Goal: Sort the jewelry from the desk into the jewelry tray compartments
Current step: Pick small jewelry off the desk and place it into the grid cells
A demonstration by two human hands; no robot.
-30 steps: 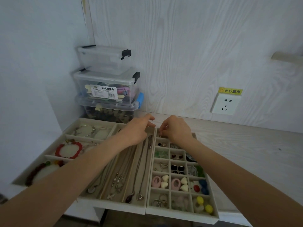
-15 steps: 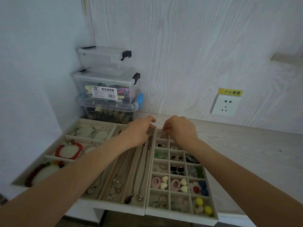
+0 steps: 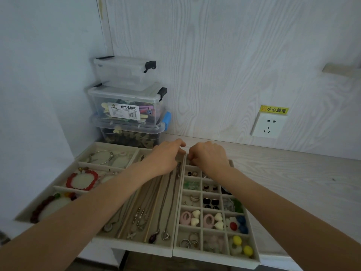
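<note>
Three beige jewelry trays lie side by side on the desk [image 3: 293,182]. The bracelet tray [image 3: 115,145] on the left holds a red bead bracelet [image 3: 68,181]. In the necklace tray [image 3: 132,245] in the middle, several chains lie in long slots. The grid tray [image 3: 214,258] on the right holds rings, earrings and beads. My left hand [image 3: 166,156] is over the far end of the necklace tray, thumb and forefinger pinched where the rightmost necklace [image 3: 166,235] ends. My right hand [image 3: 210,156], fingers curled, is over the grid tray's far row. Its fingertips are hidden.
Three clear lidded storage boxes [image 3: 127,106] are stacked in the corner behind the trays. A wall socket [image 3: 268,126] with a yellow label sits on the back wall. The trays' front edges overhang the desk edge. Bare desk extends to the right.
Both hands have stayed at the far end of the trays, with fingertips drawing slightly closer together. The view has shifted a little.
</note>
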